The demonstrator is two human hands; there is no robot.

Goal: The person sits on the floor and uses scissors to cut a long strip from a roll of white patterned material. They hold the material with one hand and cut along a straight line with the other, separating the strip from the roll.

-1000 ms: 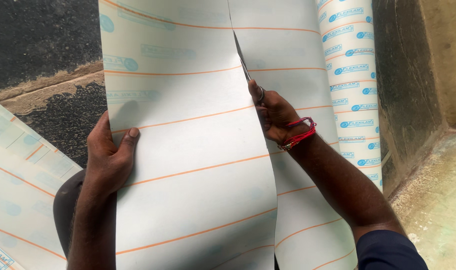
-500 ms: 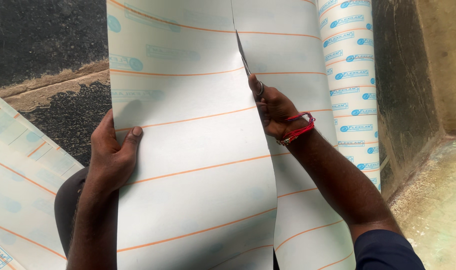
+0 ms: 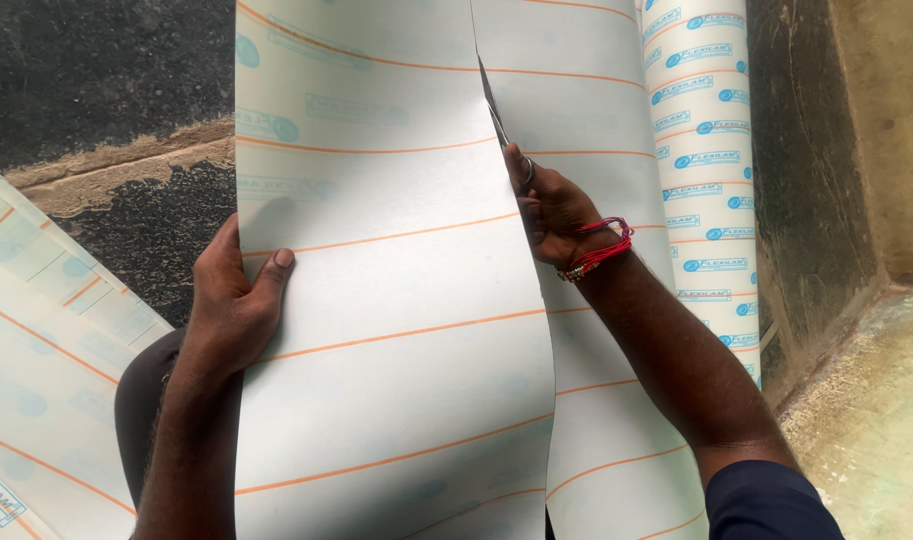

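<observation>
A large white sheet [image 3: 386, 260] with thin orange lines and pale blue marks hangs in front of me, split by a long cut running up its middle. My left hand [image 3: 231, 300] grips the left edge of the cut-off left part, thumb on the front. My right hand [image 3: 556, 210], with red threads around the wrist, holds metal scissors [image 3: 496, 115] whose blades point up into the cut. The scissor handles are mostly hidden by my fingers and the sheet's edge.
A rolled sheet of the same kind [image 3: 706, 160] stands at the right against a dark wall [image 3: 806, 170]. Another lined sheet [image 3: 36, 370] lies at the lower left. Black rough ground [image 3: 106, 90] shows at the upper left, pale concrete floor [image 3: 866, 430] at the lower right.
The scissors and my right hand have moved a little further up the sheet, lengthening the cut. My left hand keeps its hold on the left edge.
</observation>
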